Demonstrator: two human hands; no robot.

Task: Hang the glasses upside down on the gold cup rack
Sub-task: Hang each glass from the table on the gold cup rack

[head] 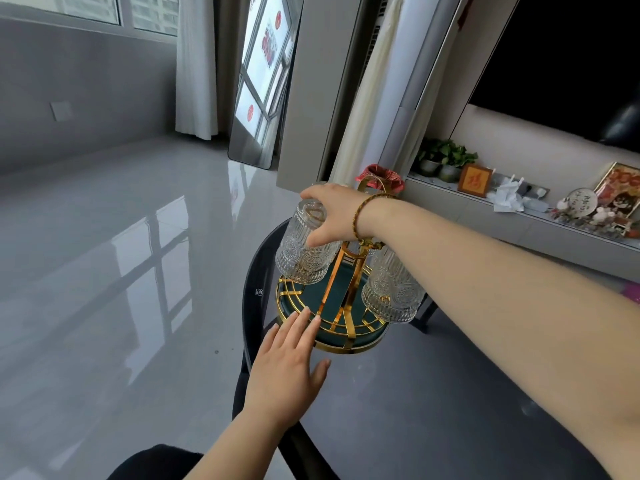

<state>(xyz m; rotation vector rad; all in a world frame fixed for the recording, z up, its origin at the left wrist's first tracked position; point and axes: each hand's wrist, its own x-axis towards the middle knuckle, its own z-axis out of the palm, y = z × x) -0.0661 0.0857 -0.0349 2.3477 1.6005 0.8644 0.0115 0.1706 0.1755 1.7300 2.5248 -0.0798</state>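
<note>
Grey tabletop [433, 393] is carrying the gold cup rack [341, 306], and nearest me my left hand [287, 368] is lying flat and spread, fingertips steadying its rim. Beyond, my right hand [334, 216] is gripping an inverted glass [304, 247] over a left peg; another glass [393, 292] is hanging opposite. Next, I judge, I need to lower it squarely, then let go.

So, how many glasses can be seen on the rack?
2. One glass is on the left side under the right hand; the other glass hangs on the right side. The arm may hide more.
</note>
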